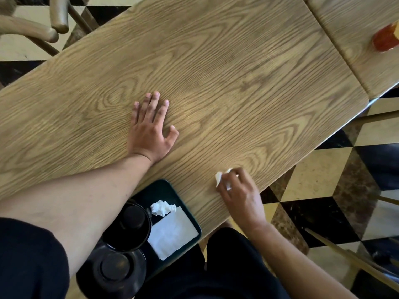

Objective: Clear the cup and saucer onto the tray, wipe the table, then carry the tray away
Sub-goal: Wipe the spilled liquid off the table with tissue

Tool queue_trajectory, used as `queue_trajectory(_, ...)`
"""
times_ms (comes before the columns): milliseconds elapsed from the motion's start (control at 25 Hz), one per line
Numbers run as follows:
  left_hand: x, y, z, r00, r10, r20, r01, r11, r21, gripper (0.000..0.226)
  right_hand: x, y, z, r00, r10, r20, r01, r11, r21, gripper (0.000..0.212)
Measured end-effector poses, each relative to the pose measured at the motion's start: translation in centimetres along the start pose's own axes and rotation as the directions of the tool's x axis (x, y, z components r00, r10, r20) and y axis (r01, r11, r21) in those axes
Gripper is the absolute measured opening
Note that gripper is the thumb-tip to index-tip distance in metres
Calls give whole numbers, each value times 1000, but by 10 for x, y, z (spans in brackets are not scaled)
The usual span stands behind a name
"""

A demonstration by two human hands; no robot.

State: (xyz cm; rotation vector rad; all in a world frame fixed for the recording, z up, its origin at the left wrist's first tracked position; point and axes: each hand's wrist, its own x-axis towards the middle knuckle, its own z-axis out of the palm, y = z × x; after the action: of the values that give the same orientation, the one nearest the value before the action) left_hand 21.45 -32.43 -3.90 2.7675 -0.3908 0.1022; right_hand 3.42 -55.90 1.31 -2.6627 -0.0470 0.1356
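Observation:
A dark tray [166, 188] lies at the near edge of the wooden table [216, 72]. On it stand a black cup [127, 227] and, nearer me, a black saucer [114, 268], beside a flat white napkin [172, 234] and a crumpled tissue [163, 207]. My left hand [151, 128] rests flat on the table beyond the tray, fingers spread, holding nothing. My right hand [239, 193] presses a white tissue [219, 178] onto the tabletop to the right of the tray, near the table's front edge.
A red bottle [386, 39] lies on an adjoining table at the far right. A wooden chair [43, 29] stands at the top left, and chair legs [356, 260] show at the lower right over the black and cream checkered floor.

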Motion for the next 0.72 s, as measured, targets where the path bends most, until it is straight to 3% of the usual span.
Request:
queue_trajectory(120, 1, -1, 1, 1000, 3, -7, -3, 1000, -1, 69, -4, 0, -10, 986, -160, 52, 158, 987, 39, 6)
queue_trajectory(160, 1, -1, 1, 1000, 5, -8, -5, 1000, -2, 69, 5, 8, -18, 988, -147, 54, 146, 989, 13, 7)
queue_trajectory(240, 1, 0, 1, 1000, -5, -6, 5, 1000, -7, 70, 40, 37, -36, 994, 85, -71, -83, 996, 33, 7)
queue_trajectory(320, 1, 0, 0, 1000, -9, -4, 9, 1000, -4, 70, 83, 70, -56, 884, 416, -214, -400, 909, 118, 12)
queue_trajectory(400, 1, 1, 0, 1000, -3, 0, 3, 1000, 4, 69, 106, 82, -59, 783, 570, -249, -538, 822, 189, 23)
queue_trajectory(480, 1, 1, 0, 1000, -7, 0, 7, 1000, 1, 69, 102, 58, -45, 831, 507, -231, -467, 860, 207, 17)
queue_trajectory(560, 1, 1, -1, 1000, -15, 2, 15, 1000, -9, 70, 71, 17, -21, 947, 263, -184, -222, 951, 216, 2)
queue_trajectory(600, 1, 1, -1, 1000, -12, 4, 12, 1000, -5, 70, 52, -3, -11, 983, 126, -131, -96, 972, 214, 5)
queue_trajectory(720, 0, 0, 0, 1000, -2, 0, 2, 1000, 9, 68, 5, -32, 8, 989, -136, 55, 119, 962, 245, 12)
